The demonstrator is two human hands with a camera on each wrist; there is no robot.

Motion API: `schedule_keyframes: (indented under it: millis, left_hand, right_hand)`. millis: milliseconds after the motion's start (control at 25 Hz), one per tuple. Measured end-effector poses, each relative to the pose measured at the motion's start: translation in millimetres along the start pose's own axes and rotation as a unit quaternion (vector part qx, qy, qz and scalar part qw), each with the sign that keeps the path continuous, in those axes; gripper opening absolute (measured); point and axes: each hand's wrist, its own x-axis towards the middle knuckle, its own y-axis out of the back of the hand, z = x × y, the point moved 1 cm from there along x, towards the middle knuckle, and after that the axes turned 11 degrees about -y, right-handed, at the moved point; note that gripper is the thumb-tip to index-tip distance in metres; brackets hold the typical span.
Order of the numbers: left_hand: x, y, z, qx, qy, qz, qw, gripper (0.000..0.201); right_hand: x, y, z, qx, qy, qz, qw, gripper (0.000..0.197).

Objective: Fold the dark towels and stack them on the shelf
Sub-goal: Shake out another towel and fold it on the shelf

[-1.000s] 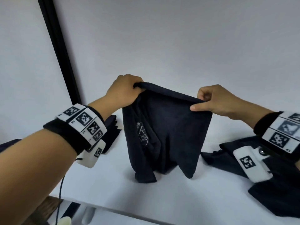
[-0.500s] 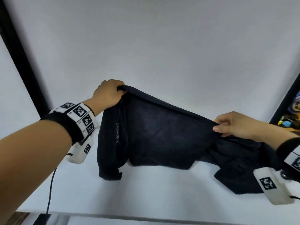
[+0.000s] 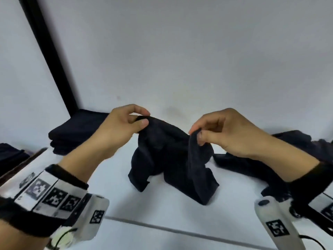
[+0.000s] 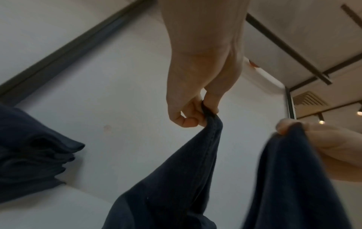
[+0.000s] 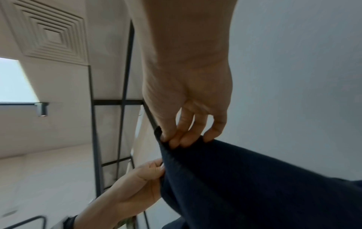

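Observation:
A dark navy towel point(image 3: 171, 156) hangs between my hands above the white shelf point(image 3: 111, 192), its lower folds resting on the surface. My left hand point(image 3: 126, 127) pinches the towel's top edge between thumb and fingers; the left wrist view shows that pinch on the towel's hem point(image 4: 211, 124). My right hand point(image 3: 221, 130) pinches another part of the edge close by, seen in the right wrist view on the towel point(image 5: 235, 178). A stack of folded dark towels point(image 3: 75, 134) sits at the back left of the shelf.
A crumpled heap of dark towels point(image 3: 288, 159) lies on the shelf at the right, under my right forearm. A black frame post point(image 3: 52, 56) runs up the left side. The white back wall stands close behind. The shelf's front edge point(image 3: 180, 230) runs below my wrists.
My hands have come much closer together, so the towel that was stretched wide half a second ago now sags in a bunch between them. The folded stack is in view again.

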Motion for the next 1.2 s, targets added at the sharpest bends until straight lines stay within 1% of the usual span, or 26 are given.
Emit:
schedule_keyframes:
  millis: [80,120,200,240,320,400,440,560,680,760,800,880,960,1000,1080,1200]
  left_hand:
    - [-30.8,0.7,-3.3,-0.027,0.008,0.031,0.999,0.006]
    - [-43.6,-2.4,-7.8,-0.042,-0.002,0.061,0.997,0.006]
    - [-64.5,-10.0,-17.7,-0.032,-0.042,0.150,0.987,0.011]
    - [-72.5,-14.8,-22.4,-0.024,-0.056,0.189,0.980,0.014]
    - [-84.6,-23.5,-30.4,-0.042,-0.049,0.229,0.971,0.018]
    - [-92.2,-28.2,-36.5,-0.082,-0.025,0.236,0.968,0.020]
    - [-95.4,-28.4,-38.4,-0.094,-0.019,0.236,0.967,0.021]
    - [-103.5,-28.1,-39.1,-0.109,-0.035,0.221,0.969,0.027]
    - [-110.8,-30.6,-36.4,-0.121,-0.050,0.189,0.973,0.030]
    - [-113.8,-33.1,-37.1,-0.095,-0.068,0.179,0.977,0.035]
    - [-114.9,-33.8,-39.2,-0.069,-0.077,0.190,0.976,0.036]
    - [-116.6,-35.3,-37.1,-0.026,-0.102,0.215,0.971,0.035]
    - [-116.2,-36.5,-27.7,0.002,-0.135,0.215,0.967,0.034]
    - [-115.8,-35.4,-21.8,0.003,-0.149,0.209,0.966,0.036]
    - [-113.5,-31.1,-8.2,0.005,-0.179,0.197,0.964,0.036]
    - [-112.7,-20.3,13.3,0.054,-0.243,0.199,0.948,0.022]
  right_hand:
    - [8.9,-27.7,-12.9,-0.036,0.041,-0.006,0.998,0.021]
    - [11.9,-42.1,-18.2,-0.043,0.052,-0.021,0.997,0.021]
    - [18.7,-69.5,-25.6,-0.039,0.058,-0.048,0.996,0.018]
    - [22.1,-81.3,-26.9,-0.031,0.056,-0.049,0.997,0.017]
    - [29.8,-99.1,-24.1,-0.011,0.051,-0.029,0.998,0.013]
    - [35.0,-107.0,-18.6,0.000,0.030,-0.008,1.000,0.008]
    - [36.8,-109.1,-15.8,-0.002,0.020,0.000,1.000,0.010]
    - [37.2,-111.7,-11.9,-0.013,0.002,0.010,1.000,0.016]
    - [31.5,-113.0,-14.6,0.021,-0.007,-0.010,1.000,0.020]
    - [25.9,-111.2,-15.1,0.029,-0.015,-0.039,0.999,0.026]
    - [23.8,-109.8,-16.0,0.025,-0.020,-0.054,0.998,0.025]
    - [22.7,-105.3,-18.2,0.015,-0.028,-0.082,0.996,0.014]
    - [28.3,-97.0,-18.0,-0.021,-0.021,-0.097,0.995,0.017]
    - [34.7,-93.1,-17.5,-0.058,-0.020,-0.092,0.994,0.017]
    - [50.7,-83.2,-13.7,-0.132,-0.025,-0.060,0.989,0.010]
    - [81.8,-60.7,-1.9,-0.198,-0.032,0.022,0.979,0.005]
